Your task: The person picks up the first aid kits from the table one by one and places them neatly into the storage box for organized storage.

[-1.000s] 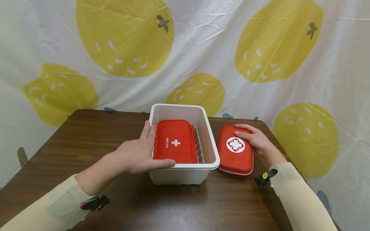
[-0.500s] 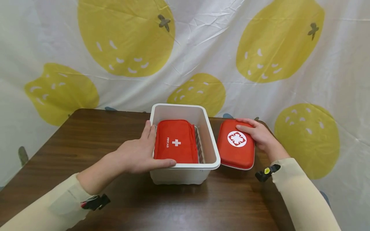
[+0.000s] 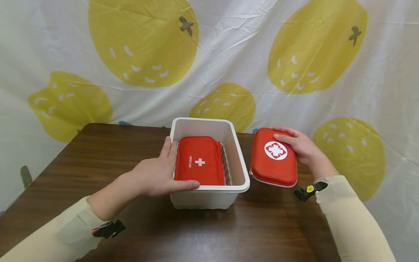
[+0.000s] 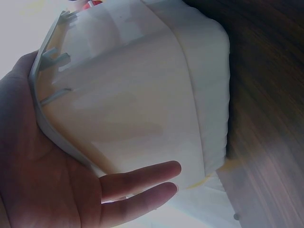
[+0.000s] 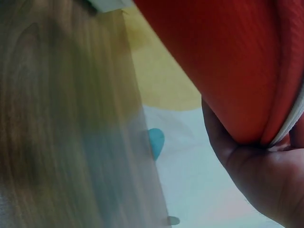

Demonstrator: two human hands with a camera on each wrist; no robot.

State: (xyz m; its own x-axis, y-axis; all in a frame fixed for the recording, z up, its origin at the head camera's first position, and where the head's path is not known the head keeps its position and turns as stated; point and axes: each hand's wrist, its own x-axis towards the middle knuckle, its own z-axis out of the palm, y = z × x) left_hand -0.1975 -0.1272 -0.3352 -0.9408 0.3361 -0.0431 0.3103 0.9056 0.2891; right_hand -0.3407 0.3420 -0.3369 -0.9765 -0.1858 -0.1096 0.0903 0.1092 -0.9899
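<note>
On the right, my right hand [image 3: 302, 147] grips a red hard-shell first aid case [image 3: 269, 167] by its far right edge, thumb on top. The case is held up off the table, tilted, its round white emblem facing up. In the right wrist view the palm lies along the case's edge [image 5: 223, 80] by the white zipper. My left hand [image 3: 154, 174] rests against the near left corner of a white plastic bin [image 3: 209, 200], thumb along the rim, straight fingers along the outer wall [image 4: 137, 104]. A red soft first aid pouch [image 3: 196, 171] lies inside the bin.
Both hands work over a dark wooden table [image 3: 131, 225]. Behind its far edge hangs a white curtain [image 3: 229, 47] printed with yellow lemons. A ridged clear item [image 3: 226, 163] shows beside the pouch in the bin.
My right hand has lifted the first aid case off the table and carried it up and slightly right, away from the bin. The left hand and the bin have stayed put.
</note>
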